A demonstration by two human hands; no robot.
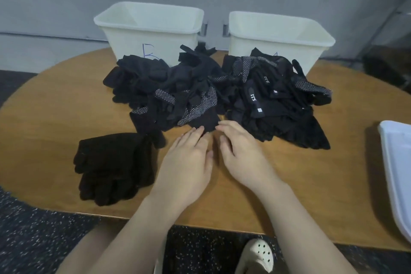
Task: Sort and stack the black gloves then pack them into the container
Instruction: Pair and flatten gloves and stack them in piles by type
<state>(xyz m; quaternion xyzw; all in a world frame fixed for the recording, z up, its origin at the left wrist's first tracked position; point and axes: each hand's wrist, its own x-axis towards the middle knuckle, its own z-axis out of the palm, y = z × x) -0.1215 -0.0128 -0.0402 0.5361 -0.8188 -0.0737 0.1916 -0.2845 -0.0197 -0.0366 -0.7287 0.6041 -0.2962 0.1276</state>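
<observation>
A large loose pile of black gloves covers the middle of the round wooden table; some have white-dotted palms. A small flat stack of plain black gloves lies at the front left. Two white bins stand behind the pile: the left bin carries a handwritten letter, and the right bin is partly hidden by gloves. My left hand and my right hand lie side by side with fingers straight, fingertips touching the near edge of the pile at a black glove.
A white lid or tray lies at the table's right edge. Below the table's near edge I see speckled dark floor and a light clog shoe. A grey wall stands behind the bins.
</observation>
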